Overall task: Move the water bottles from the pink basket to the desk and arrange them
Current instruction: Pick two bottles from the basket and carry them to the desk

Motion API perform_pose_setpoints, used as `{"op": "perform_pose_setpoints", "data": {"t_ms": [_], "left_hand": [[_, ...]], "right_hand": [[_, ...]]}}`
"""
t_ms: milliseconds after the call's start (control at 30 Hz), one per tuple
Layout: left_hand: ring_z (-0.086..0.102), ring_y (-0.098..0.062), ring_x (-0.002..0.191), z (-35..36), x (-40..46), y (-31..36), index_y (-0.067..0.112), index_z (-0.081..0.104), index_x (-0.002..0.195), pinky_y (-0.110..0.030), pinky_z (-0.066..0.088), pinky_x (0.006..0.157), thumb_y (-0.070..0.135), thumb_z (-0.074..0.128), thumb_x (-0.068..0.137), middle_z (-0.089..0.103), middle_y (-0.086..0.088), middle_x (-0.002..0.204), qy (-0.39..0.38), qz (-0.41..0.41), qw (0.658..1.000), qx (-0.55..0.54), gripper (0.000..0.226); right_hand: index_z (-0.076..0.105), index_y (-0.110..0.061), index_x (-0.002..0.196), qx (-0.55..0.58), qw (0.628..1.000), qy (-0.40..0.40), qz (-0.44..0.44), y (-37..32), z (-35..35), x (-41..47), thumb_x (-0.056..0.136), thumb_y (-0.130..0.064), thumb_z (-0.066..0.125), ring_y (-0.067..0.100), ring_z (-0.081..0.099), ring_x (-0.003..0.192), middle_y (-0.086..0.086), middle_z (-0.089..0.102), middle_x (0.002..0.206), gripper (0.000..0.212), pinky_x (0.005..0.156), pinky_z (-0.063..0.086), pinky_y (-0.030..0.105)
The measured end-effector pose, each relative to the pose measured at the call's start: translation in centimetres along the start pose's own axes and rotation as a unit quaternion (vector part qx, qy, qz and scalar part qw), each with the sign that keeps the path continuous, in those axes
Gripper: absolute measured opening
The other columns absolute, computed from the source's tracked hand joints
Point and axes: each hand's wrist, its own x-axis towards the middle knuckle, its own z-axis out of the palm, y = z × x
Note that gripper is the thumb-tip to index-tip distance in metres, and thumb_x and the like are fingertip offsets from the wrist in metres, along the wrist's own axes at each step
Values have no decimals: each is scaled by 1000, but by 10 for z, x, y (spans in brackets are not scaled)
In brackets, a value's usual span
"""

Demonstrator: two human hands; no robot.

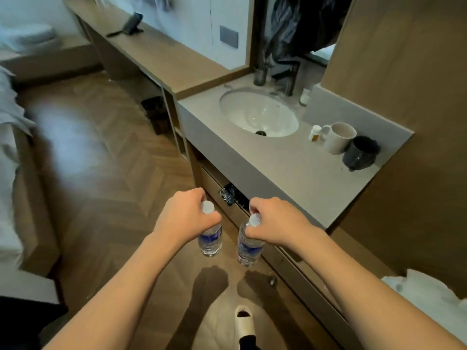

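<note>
carry | left hand (185,214) and right hand (274,223) — each grip pinching 1 bottle neck | keep 2 bottles (210,239) upright — set on worktop (161,56)

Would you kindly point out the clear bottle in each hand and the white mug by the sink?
Left hand's clear plastic bottle (210,239): head view, blue label.
Right hand's clear plastic bottle (247,247): head view, blue label.
White ceramic mug (338,140): head view, outer wall.
</note>
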Motion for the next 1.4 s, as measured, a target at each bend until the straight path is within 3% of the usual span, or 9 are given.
{"op": "perform_pose_setpoints", "data": {"t_ms": [200,367,500,700,833,1000,1133,1233,1400], "left_hand": [[45,-12,49,-32,59,-25,21,40,60,-25,25,42,53,58,60,48,3,53,54,-41,998,10,37],[49,-16,54,-61,108,-63,17,47,65,-26,29,43,50,60,59,53,2,56,87,-97,991,-1,37],[50,-11,54,-85,151,-105,19,49,63,-24,30,44,50,63,60,55,4,57,98,-109,989,-9,34],[53,-13,57,-123,229,-184,19,51,64,-24,31,46,48,64,60,57,3,59,96,-118,988,-24,32],[47,-16,57,-152,285,-235,15,49,65,-27,33,46,42,68,63,54,2,60,114,-129,984,-32,33],[58,-17,65,-195,354,-299,22,55,66,-31,50,53,45,66,65,60,3,64,115,-97,988,-23,26],[54,-17,63,-219,409,-348,21,51,62,-27,37,49,44,64,62,56,3,60,128,-100,987,-20,26],[51,-14,58,-232,456,-388,21,50,59,-25,31,48,43,63,60,53,4,56,136,-104,985,-17,26],[49,-16,55,-251,543,-458,20,47,56,-24,28,46,49,59,56,50,4,53,156,-126,980,-16,31]], "right_hand": [[49,-27,78,3,996,8,-87,-10,-41,89,67,-45,61,15,53,63,-5,55,69,25,47,33,26],[47,-24,75,1,992,24,-121,-33,-73,168,65,-44,61,18,51,62,-3,53,68,26,47,30,27],[43,-26,72,-12,989,16,-147,-64,-78,235,64,-44,61,16,51,60,-4,52,67,27,47,29,27],[49,-25,75,20,992,-10,-126,-119,-72,338,64,-46,64,16,57,64,-4,57,69,28,51,45,32],[49,-26,76,22,995,-14,-96,-166,-77,403,68,-46,66,11,55,63,-6,58,71,28,47,40,26],[50,-26,81,36,995,-11,-94,-219,-88,486,72,-43,67,14,57,68,-5,57,75,26,51,44,26],[53,-26,87,34,994,-10,-106,-249,-94,556,71,-45,69,14,58,73,-5,59,83,29,53,42,25],[54,-27,86,46,993,-5,-112,-268,-96,619,69,-47,70,13,59,72,-6,60,82,31,55,49,30],[54,-27,84,50,989,-8,-141,-295,-98,738,67,-48,68,9,58,67,-7,59,76,30,50,39,22]]}}
